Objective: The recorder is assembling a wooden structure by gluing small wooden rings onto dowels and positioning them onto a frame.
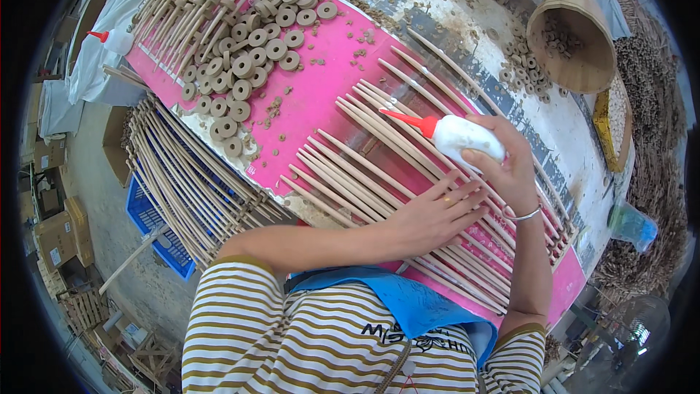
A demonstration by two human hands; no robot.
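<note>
My right hand (507,164) is wrapped round a white glue bottle (467,140) with a red nozzle, tipped so the nozzle points left over the table. Beneath it lies a row of thin wooden sticks (350,184), side by side and slanting across a pink sheet (317,76). My left hand (437,215) lies flat across these sticks with its fingers stretched out, just below the bottle. A few sticks lie a little apart from the row at its far side. Whether glue is leaving the nozzle cannot be made out.
Many wooden rings (255,58) are heaped at the far left, beside sticks fitted with rings (197,14). A second glue bottle (117,41) stands at the left edge. A blue crate (157,226) with sticks stands at left. A wooden bucket (572,40) lies tilted at far right.
</note>
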